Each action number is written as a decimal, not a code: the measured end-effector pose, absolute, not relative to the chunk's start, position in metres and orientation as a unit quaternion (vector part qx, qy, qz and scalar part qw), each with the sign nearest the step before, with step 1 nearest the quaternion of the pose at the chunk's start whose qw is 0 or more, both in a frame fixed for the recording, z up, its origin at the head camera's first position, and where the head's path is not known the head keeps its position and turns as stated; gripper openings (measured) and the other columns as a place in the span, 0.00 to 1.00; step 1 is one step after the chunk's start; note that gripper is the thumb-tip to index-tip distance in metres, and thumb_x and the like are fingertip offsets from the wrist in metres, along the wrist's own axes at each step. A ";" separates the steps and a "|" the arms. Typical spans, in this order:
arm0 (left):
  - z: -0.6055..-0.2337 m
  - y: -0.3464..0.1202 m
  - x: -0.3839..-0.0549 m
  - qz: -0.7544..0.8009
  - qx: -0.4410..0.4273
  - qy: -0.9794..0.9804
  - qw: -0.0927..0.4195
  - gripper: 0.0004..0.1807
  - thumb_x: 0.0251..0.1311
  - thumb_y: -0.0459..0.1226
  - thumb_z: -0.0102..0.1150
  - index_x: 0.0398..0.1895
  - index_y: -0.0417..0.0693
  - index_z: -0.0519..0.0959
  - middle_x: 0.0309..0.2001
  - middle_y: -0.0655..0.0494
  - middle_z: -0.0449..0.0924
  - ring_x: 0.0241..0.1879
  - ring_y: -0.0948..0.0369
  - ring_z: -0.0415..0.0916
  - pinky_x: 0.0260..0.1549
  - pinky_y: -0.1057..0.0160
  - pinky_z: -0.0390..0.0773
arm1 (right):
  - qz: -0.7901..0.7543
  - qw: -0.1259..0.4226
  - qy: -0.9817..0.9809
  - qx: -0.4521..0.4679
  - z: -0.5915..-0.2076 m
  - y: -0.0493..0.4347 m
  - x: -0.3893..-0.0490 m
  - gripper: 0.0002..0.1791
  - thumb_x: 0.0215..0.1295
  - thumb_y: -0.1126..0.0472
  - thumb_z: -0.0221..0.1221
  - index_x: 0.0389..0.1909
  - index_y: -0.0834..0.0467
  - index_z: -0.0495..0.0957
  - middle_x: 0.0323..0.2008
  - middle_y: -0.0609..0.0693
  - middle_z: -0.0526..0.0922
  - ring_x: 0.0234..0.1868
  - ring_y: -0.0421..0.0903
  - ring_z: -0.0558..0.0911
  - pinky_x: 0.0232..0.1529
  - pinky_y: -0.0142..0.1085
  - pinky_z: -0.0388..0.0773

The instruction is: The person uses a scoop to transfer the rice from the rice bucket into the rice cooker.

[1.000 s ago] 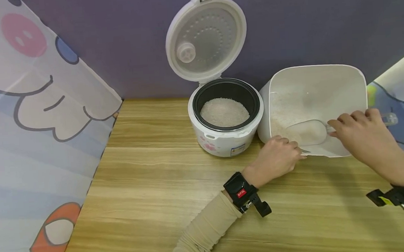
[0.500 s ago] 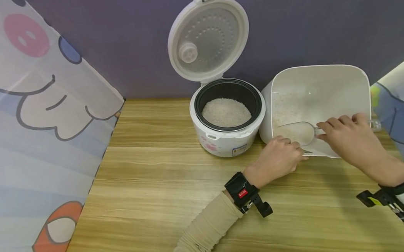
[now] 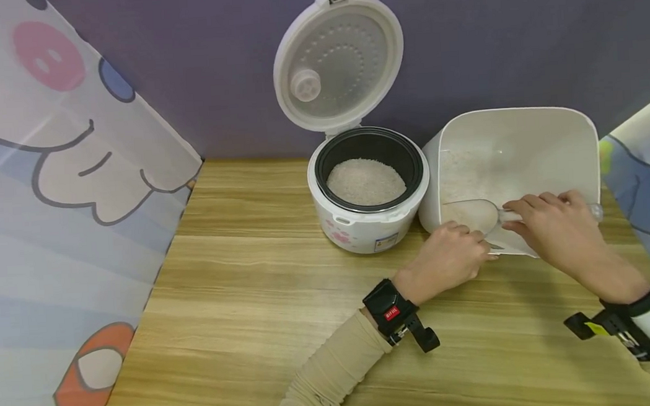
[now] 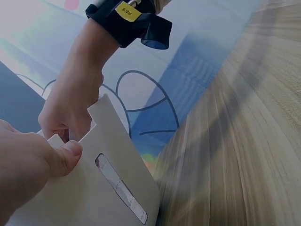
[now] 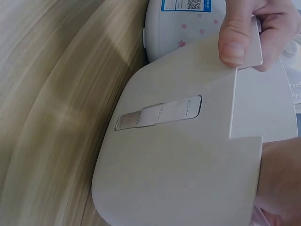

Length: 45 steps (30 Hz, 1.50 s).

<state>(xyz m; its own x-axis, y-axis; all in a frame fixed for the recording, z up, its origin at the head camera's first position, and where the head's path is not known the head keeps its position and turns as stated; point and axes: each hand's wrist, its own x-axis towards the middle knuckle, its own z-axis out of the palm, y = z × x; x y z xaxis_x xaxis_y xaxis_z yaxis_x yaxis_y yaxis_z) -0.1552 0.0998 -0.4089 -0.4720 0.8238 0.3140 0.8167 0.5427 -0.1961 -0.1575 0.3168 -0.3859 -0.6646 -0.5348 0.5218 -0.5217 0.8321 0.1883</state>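
A white rice bin (image 3: 513,135) with its top open stands at the right in the head view. My left hand (image 3: 450,254) grips its front rim near the left corner, thumb outside the wall in the left wrist view. My right hand (image 3: 555,226) holds a clear scoop (image 3: 473,214) by the handle. The scoop's bowl lies inside the bin over the rice, pointing left, partly behind the left hand's knuckles. In the right wrist view the bin's front wall (image 5: 183,160) hides most of the right hand.
Left of the bin stands a white rice cooker (image 3: 349,229), its lid (image 3: 344,59) raised. Rice (image 3: 365,182) lies in its black inner pot (image 3: 367,139). Both stand on a wooden table (image 3: 241,295) against a dark back wall; a printed cartoon curtain (image 3: 82,255) hangs at the left.
My right hand has moved left and slightly down, sliding the scoop toward the bin's left wall. The left hand keeps its grip on the rim.
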 end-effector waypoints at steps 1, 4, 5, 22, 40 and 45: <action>-0.409 0.100 -0.155 0.009 -0.479 -0.858 0.188 0.19 0.80 0.50 0.45 0.43 0.63 0.88 0.39 0.72 0.85 0.37 0.72 0.81 0.39 0.74 0.75 | -0.008 0.289 -0.913 0.287 -0.386 0.316 -0.157 0.47 0.80 0.32 0.26 0.38 0.64 0.84 0.29 0.61 0.86 0.27 0.61 0.83 0.28 0.56 0.69; -0.409 0.101 -0.155 0.013 -0.478 -0.859 0.185 0.20 0.80 0.51 0.44 0.45 0.62 0.88 0.40 0.72 0.85 0.37 0.72 0.81 0.40 0.74 0.75 | 0.002 0.282 -0.918 0.278 -0.384 0.316 -0.155 0.47 0.79 0.31 0.27 0.38 0.63 0.84 0.29 0.61 0.86 0.26 0.61 0.83 0.27 0.55 0.69; -0.409 0.101 -0.155 0.014 -0.477 -0.859 0.184 0.20 0.80 0.52 0.44 0.45 0.62 0.88 0.41 0.72 0.85 0.38 0.72 0.81 0.39 0.74 0.75 | 0.006 0.278 -0.921 0.272 -0.384 0.315 -0.154 0.47 0.78 0.30 0.27 0.39 0.63 0.84 0.29 0.61 0.87 0.26 0.61 0.83 0.27 0.55 0.68; -0.408 0.101 -0.156 0.011 -0.474 -0.859 0.191 0.20 0.80 0.52 0.44 0.42 0.63 0.88 0.37 0.72 0.85 0.38 0.72 0.83 0.43 0.73 0.76 | 0.077 0.214 -0.958 0.175 -0.366 0.323 -0.143 0.23 0.68 0.46 0.65 0.46 0.63 0.85 0.40 0.68 0.87 0.34 0.66 0.84 0.41 0.60 0.66; -0.408 0.104 -0.157 0.009 -0.472 -0.861 0.189 0.20 0.80 0.53 0.44 0.41 0.65 0.88 0.37 0.73 0.85 0.35 0.73 0.81 0.42 0.74 0.77 | 0.100 0.226 -0.957 0.153 -0.347 0.332 -0.136 0.20 0.61 0.55 0.72 0.49 0.63 0.86 0.40 0.65 0.88 0.21 0.58 0.79 0.32 0.55 0.72; -0.407 0.104 -0.158 0.004 -0.472 -0.863 0.178 0.20 0.80 0.53 0.45 0.40 0.64 0.88 0.37 0.72 0.84 0.35 0.73 0.81 0.42 0.74 0.77 | 0.100 0.242 -0.950 0.170 -0.338 0.337 -0.138 0.20 0.62 0.52 0.71 0.48 0.62 0.87 0.38 0.62 0.89 0.14 0.43 0.71 0.20 0.39 0.65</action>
<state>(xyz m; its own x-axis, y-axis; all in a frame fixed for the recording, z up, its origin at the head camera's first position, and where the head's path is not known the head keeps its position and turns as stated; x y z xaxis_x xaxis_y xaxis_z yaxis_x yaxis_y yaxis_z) -0.1576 0.1036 -0.4070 -0.4904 0.8167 0.3041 0.8142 0.5538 -0.1744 -0.1378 0.3369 -0.3384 -0.8256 -0.2742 0.4932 -0.3706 0.9226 -0.1074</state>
